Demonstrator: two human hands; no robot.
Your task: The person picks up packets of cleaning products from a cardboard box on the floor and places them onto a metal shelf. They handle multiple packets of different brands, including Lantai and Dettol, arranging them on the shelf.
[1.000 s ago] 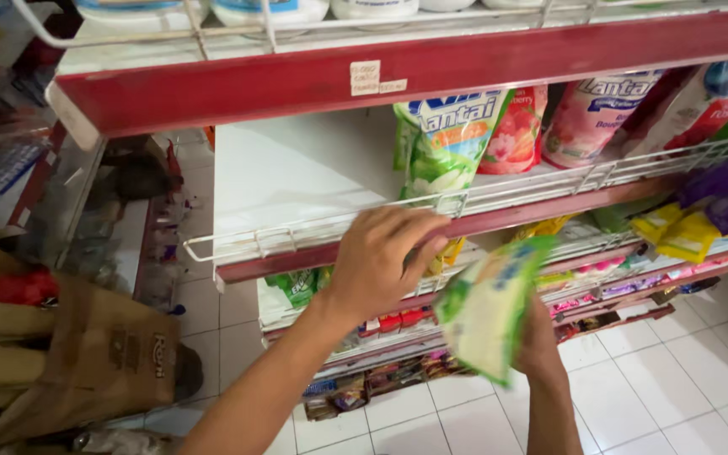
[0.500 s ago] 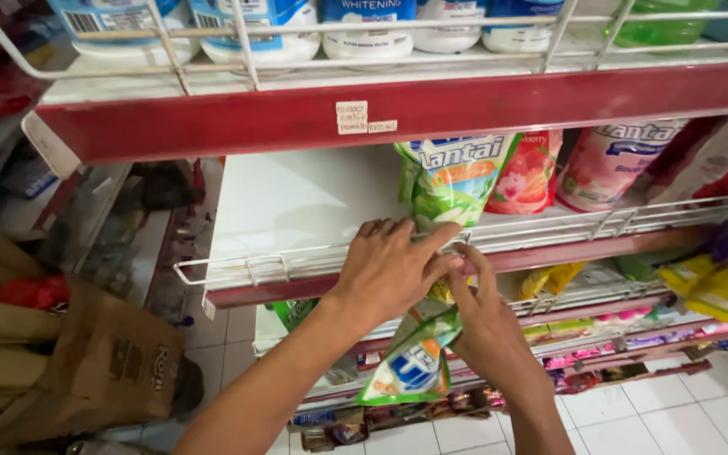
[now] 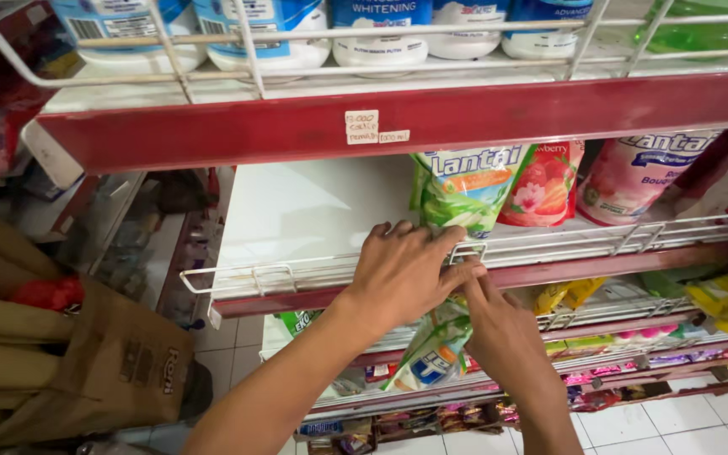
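- Left hand [image 3: 402, 274] fingers curl over the wire rail [image 3: 313, 271] of the white shelf [image 3: 305, 211], gripping it.
- Right hand [image 3: 503, 333] pinches a green-and-white pouch [image 3: 431, 354] just below the rail.
- Behind them stand a green pouch [image 3: 465, 190] and a red pouch [image 3: 541, 185].

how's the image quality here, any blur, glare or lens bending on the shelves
Head view: wide-angle bending curves the red shelf edge and white wire shelf rail; soft glare washes the bare white shelf board; the left hand, right hand and the green and white refill pouch between them are fairly sharp; the brown cardboard boxes and lower shelves sit dimmer and softer.
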